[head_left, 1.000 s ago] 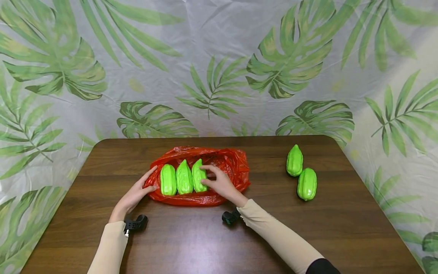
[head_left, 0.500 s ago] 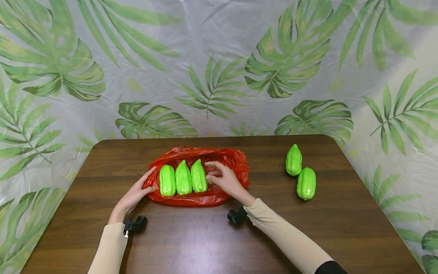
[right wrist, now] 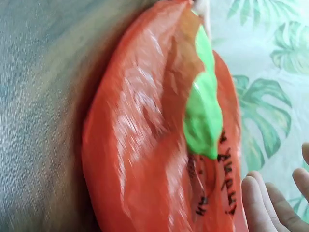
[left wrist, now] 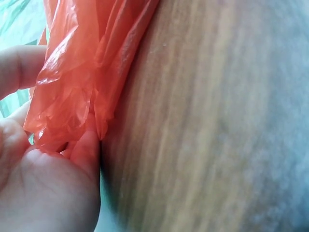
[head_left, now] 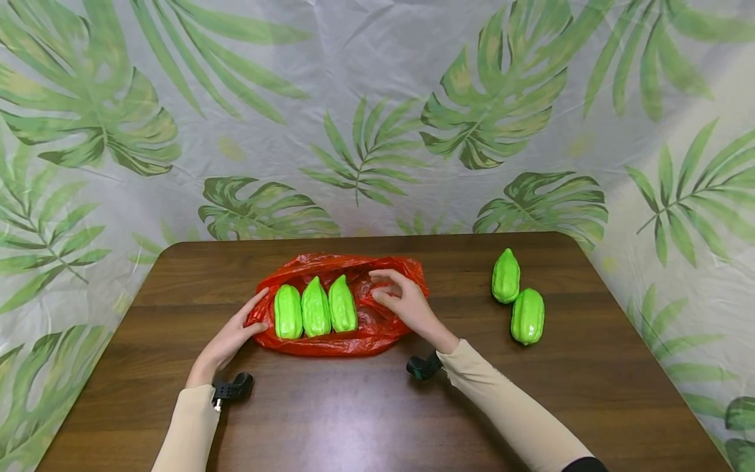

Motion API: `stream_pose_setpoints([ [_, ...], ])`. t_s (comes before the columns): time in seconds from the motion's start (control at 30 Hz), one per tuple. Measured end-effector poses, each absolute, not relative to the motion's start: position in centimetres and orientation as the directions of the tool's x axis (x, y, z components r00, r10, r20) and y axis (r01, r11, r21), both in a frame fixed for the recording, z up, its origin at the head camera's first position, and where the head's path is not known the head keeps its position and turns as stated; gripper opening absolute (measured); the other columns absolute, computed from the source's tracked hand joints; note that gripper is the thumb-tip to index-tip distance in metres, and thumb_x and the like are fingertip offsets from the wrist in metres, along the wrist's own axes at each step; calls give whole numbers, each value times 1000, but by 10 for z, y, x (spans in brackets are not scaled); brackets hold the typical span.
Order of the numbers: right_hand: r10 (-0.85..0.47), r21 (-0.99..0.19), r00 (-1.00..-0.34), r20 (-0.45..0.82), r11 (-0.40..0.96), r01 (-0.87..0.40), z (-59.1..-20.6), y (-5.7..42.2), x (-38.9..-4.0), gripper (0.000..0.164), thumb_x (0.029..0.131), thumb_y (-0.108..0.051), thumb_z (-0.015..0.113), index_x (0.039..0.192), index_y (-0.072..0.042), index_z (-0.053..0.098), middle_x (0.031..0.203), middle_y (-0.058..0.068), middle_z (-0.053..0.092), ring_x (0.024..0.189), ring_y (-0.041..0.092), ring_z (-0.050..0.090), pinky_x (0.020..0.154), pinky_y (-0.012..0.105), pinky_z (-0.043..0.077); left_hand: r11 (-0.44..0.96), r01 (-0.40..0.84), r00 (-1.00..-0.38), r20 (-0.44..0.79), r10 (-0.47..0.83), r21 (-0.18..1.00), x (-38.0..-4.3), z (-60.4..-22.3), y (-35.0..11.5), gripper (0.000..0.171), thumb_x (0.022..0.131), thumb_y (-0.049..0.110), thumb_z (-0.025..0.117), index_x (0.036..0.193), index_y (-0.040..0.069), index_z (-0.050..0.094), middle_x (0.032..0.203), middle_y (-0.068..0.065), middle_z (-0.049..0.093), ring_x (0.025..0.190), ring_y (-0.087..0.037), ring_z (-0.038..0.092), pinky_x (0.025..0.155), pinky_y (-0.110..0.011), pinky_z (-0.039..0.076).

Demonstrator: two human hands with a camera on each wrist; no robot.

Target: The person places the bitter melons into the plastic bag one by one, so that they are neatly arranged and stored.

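Note:
A red plastic bag (head_left: pixel 377 331) lies on the table with its mouth open upward. Inside its left part, three shiny green ribbed fruits (head_left: pixel 316 307) stand side by side, some with pointed tips. At the bag's left end my left hand (head_left: pixel 227 337) holds the plastic, thumb and fingers round the edge; in the left wrist view part of the film (left wrist: pixel 72 77) covers the fingers. Over the right part of the bag hovers my right hand (head_left: pixel 409 308), thumb and fingers apart, nothing between them. The right wrist view shows one green fruit (right wrist: pixel 203 113) above the bag's rim.
Two more green ribbed fruits, an upper one (head_left: pixel 506 276) and a lower one (head_left: pixel 527 316), lie close together on the right of the brown wooden table (head_left: pixel 330 419). Behind the table hangs a leaf-patterned cloth (head_left: pixel 377 78).
My right hand has let go of the rightmost fruit in the bag and drawn away to the right. The left hand has stayed at the bag's left end.

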State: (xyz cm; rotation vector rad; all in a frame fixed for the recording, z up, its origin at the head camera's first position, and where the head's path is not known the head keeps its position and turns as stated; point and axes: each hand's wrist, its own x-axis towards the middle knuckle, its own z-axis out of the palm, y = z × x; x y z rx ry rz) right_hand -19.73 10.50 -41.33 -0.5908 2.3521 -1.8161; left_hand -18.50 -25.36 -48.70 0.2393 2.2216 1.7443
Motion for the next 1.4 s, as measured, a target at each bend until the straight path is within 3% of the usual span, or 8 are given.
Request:
stream_pose_setpoints([
  [0.23,-345,-951,-921,178,182,-252,-400,117,-195,34,93,1,57,127,8,53,121,26,55,105,43,58,85,38,51,233,-66,-942,-137,307,970,-184,-488,-255,72,96,7,52,155,11,10,155,-26,3,139,-42,11,109,-56,13],
  [0.33,-338,-956,-923,182,160,-248,-402,123,-200,35,93,1,58,127,8,54,121,26,55,104,41,59,85,43,51,234,-64,-941,-137,310,970,-184,-488,-255,72,96,7,52,155,11,10,155,-25,4,139,-41,11,109,-54,14],
  [0.53,-326,-965,-922,207,85,-247,-420,136,-214,35,94,-1,57,128,6,54,122,25,56,107,44,56,88,53,46,257,-61,-940,-143,310,964,-184,-489,-255,72,97,10,53,155,13,11,155,-24,6,139,-39,14,105,-29,26],
  [0.73,-296,-960,-929,221,101,-261,-423,148,-218,36,94,-5,59,129,4,54,122,25,56,104,41,58,85,42,51,251,-57,-939,-138,316,966,-184,-489,-256,72,97,10,52,155,13,11,155,-25,5,139,-40,14,108,-46,20],
  [0.97,-271,-964,-936,223,82,-253,-421,165,-220,37,94,-2,57,129,8,51,124,31,53,105,47,55,82,32,52,237,-55,-938,-131,320,970,-185,-490,-256,72,96,9,53,155,13,11,155,-25,4,139,-40,13,90,-8,30],
  [1.1,-255,-961,-938,233,87,-263,-423,174,-221,36,94,-1,57,129,10,51,123,30,54,102,44,57,80,29,52,246,-52,-940,-131,315,968,-185,-489,-255,72,96,9,53,155,12,11,155,-25,4,139,-40,12,107,-30,25],
  [1.2,-237,-959,-943,235,102,-265,-424,181,-222,35,95,0,56,128,9,52,121,31,54,101,42,57,80,31,52,245,-53,-941,-130,312,968,-184,-488,-255,72,96,9,53,155,12,11,155,-25,3,139,-41,11,109,-52,15],
  [1.4,-204,-954,-950,235,140,-266,-430,193,-224,34,95,-2,57,127,9,53,120,32,54,102,37,59,83,40,51,239,-60,-942,-134,308,969,-184,-488,-254,72,96,8,53,155,11,10,155,-26,2,139,-42,10,109,-56,12],
])
